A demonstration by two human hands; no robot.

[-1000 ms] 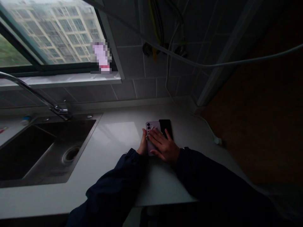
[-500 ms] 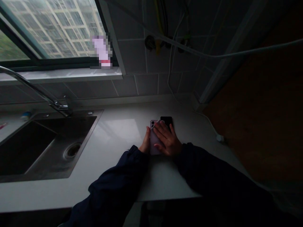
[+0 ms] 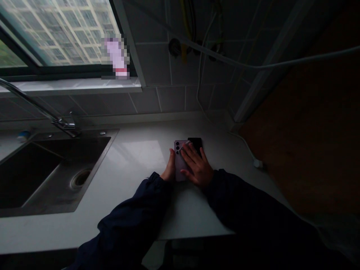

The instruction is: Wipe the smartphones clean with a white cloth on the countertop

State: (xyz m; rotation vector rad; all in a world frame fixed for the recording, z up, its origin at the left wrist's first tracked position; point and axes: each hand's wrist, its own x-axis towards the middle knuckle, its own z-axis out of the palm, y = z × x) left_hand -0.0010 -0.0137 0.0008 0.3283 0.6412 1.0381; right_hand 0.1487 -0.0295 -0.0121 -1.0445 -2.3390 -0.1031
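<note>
A purple phone [image 3: 180, 170] lies or is held just over the white counter, its back and camera lenses facing up. My left hand [image 3: 169, 168] grips its left edge, thumb along the side, the other fingers hidden. Flat across the phone's back rests my right hand [image 3: 199, 168], its fingers stretched out and the thumb apart. Near those fingertips shows a thin pale, glossy edge that I cannot make out. A dark, flat, phone-like object [image 3: 196, 143] lies just behind the right hand, partly covered by it.
Left of the hands is a steel sink [image 3: 97, 176] with a chrome faucet [image 3: 65, 125]. Behind the counter [image 3: 137, 150] is a tiled wall with hanging cables. A white plug [image 3: 258, 164] on a cord lies at the counter's right edge. A window sill [image 3: 84, 85] is at upper left.
The whole view has shifted slightly, so everything sits a little further left. More of the phone's camera lenses now show beside my right fingertips. My left hand keeps its grip.
</note>
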